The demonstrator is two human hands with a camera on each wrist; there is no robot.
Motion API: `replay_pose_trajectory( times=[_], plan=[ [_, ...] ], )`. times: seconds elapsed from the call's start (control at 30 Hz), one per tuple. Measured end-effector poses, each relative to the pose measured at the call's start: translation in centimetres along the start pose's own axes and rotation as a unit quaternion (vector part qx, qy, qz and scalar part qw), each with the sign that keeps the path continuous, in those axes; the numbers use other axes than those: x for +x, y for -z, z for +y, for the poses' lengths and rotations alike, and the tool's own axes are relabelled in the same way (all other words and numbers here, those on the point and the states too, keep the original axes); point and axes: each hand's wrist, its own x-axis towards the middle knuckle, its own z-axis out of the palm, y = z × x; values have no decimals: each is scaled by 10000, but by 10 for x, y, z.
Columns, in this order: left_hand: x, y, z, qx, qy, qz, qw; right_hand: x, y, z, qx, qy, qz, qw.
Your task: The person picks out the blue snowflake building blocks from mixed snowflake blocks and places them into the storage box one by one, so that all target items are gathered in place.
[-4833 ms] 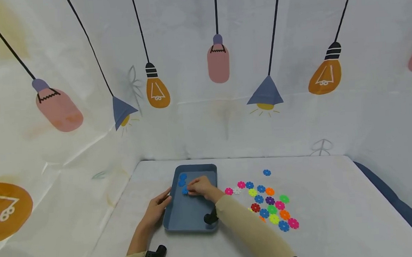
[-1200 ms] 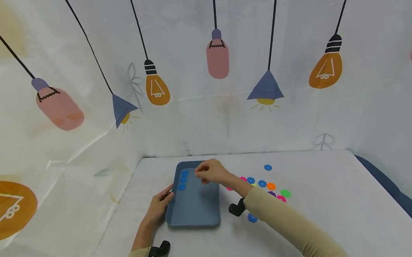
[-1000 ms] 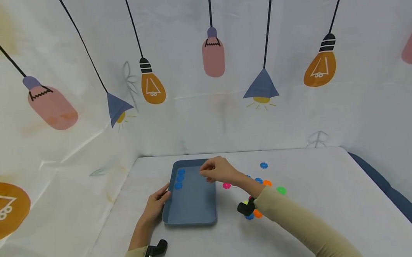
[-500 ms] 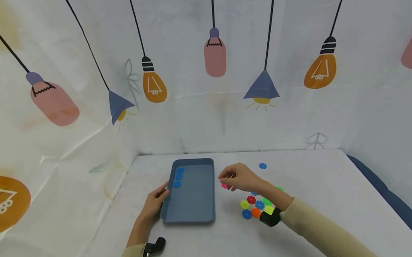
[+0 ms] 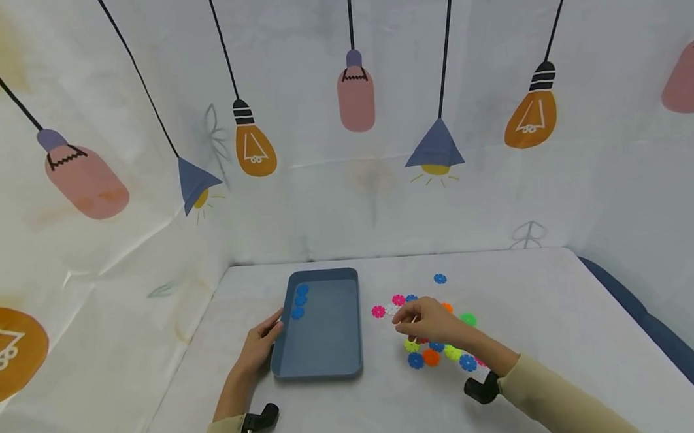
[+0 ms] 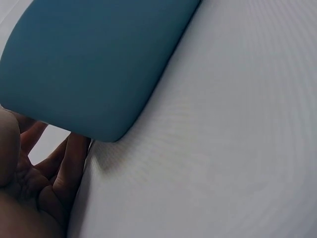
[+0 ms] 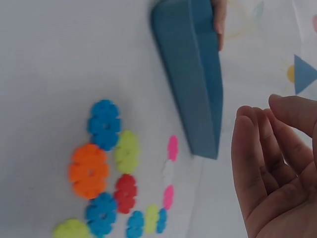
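My left hand point(image 5: 257, 347) holds the left rim of a blue-grey tray point(image 5: 326, 376), thumb at the edge. In the left wrist view its fingers point(image 6: 72, 163) lie by the tray's underside and are partly hidden by it. Three blue flower-shaped plastic discs point(image 5: 297, 313) lie in a column inside the tray, along its upper left. My right hand point(image 5: 432, 322) hovers over a loose group of colourful flower-shaped discs point(image 5: 431, 358) right of the tray. Its fingers are loosely bent, with a gap between thumb and fingertips and nothing held, as the right wrist view shows; it hides some discs.
Pink discs point(image 5: 378, 311) lie between the tray and the right hand. One blue disc point(image 5: 440, 278) sits apart at the back. The white table point(image 5: 542, 337) meets a wall sheet printed with lamps point(image 5: 434, 146). A dark blue shape point(image 5: 616, 294) borders the table's right side.
The third blue disc was set down in the tray, and the right hand has left it empty, moving right and toward me over the loose discs. The left hand stays on the rim.
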Motion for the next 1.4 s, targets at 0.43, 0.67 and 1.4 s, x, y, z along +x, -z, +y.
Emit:
replay_pose_trajectory(
  times=[0.43, 0.67, 1.4],
  plan=[
    [-6, 0, 10, -26, 32, -76, 10000, -24, 0, 40, -227, -289, -62, 9993],
    [-3, 1, 1, -3, -17, -25, 10000, -30, -5, 56, -323, -400, 59, 9987],
    [1, -2, -1, 107, -1, 143, 9998, -30, -23, 83, -842, -338, 702, 9934]
  ],
)
